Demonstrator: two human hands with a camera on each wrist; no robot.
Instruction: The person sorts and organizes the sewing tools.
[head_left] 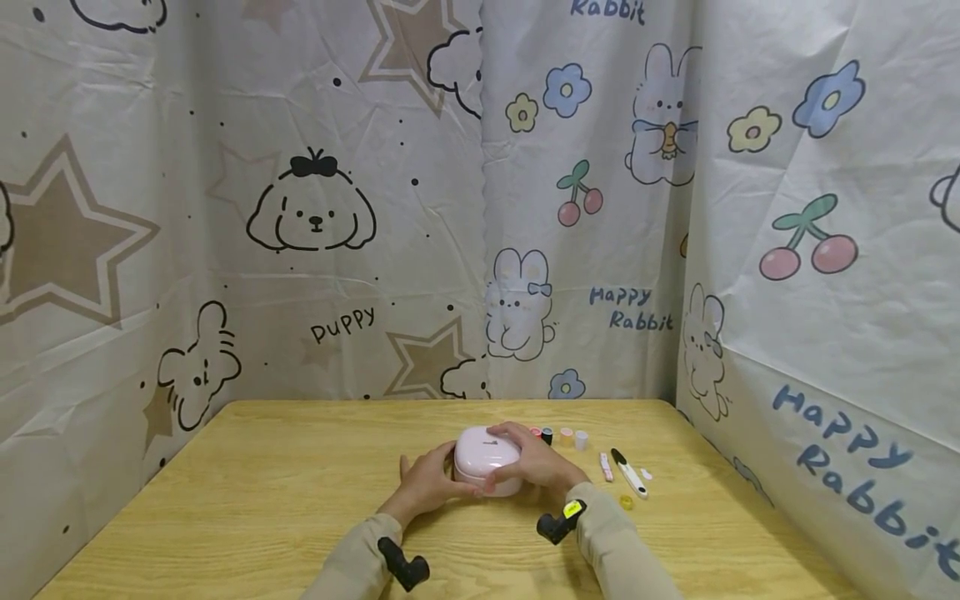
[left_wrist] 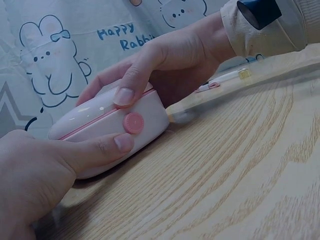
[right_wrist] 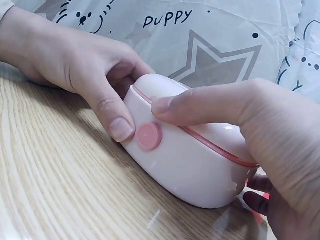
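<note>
A glossy pale pink rounded case (head_left: 480, 454) with a lid sits on the wooden table between both hands. In the right wrist view, a round pink button (right_wrist: 149, 136) stands out on its front, below a darker pink seam. My left hand (head_left: 429, 483) holds the case's left side, its thumb on the front face beside the button. From the other side my right hand (head_left: 546, 463) grips the case, with the thumb (left_wrist: 125, 95) at the seam above the button. The lid is down on the base. Most of my right hand's other fingers are hidden behind the case.
Behind the right hand stand several small spools, among them a black one (head_left: 547, 436) and an orange one (head_left: 567, 437). Farther right lie a small pink item (head_left: 606, 467), a black-and-white slim tool (head_left: 628, 473) and a small yellow item (head_left: 626, 502). Printed curtains (head_left: 315, 333) surround the table.
</note>
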